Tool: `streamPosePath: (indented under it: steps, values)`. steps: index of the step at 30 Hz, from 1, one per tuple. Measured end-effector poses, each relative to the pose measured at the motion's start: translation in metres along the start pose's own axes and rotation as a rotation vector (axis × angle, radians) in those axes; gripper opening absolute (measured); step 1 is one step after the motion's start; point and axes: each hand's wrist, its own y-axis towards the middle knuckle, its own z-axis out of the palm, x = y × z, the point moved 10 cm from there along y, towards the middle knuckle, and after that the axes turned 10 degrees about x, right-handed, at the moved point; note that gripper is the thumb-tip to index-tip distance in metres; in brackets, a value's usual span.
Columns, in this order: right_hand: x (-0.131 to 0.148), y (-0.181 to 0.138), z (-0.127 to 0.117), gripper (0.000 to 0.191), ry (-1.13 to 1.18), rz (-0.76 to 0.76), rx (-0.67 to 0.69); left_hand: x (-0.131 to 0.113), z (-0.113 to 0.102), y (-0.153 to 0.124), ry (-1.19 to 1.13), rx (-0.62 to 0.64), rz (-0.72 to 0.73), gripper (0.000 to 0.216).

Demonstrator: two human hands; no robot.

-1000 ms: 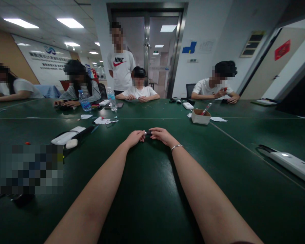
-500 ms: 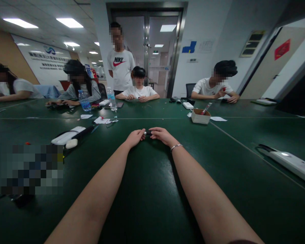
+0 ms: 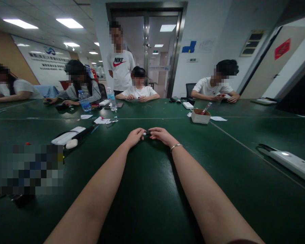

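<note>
Above the green table, both my hands meet over a small black object with a silvery end. My left hand is closed, its fingertips pinching the silvery end. From the other side, my right hand grips the black end between thumb and fingers. A silver bracelet circles my right wrist. The fingers cover much of the object, so its exact kind cannot be made out.
A small open box and scraps of paper lie beyond my hands. Two water bottles stand farther left. White devices lie on the left, another long one on the right. Several people sit opposite; one person stands.
My hands stay in nearly the same place, with slight finger shifts around the small black object. The person at the right has lowered a hand toward the table.
</note>
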Motion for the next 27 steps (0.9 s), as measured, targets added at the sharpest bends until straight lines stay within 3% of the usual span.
streamPosePath:
  steps: [27]
  values:
    - [-0.0006, 0.0013, -0.0001, 0.020, -0.025, 0.006, 0.001, 0.0041, 0.0016, 0.0006, -0.019, 0.009, -0.028, 0.043]
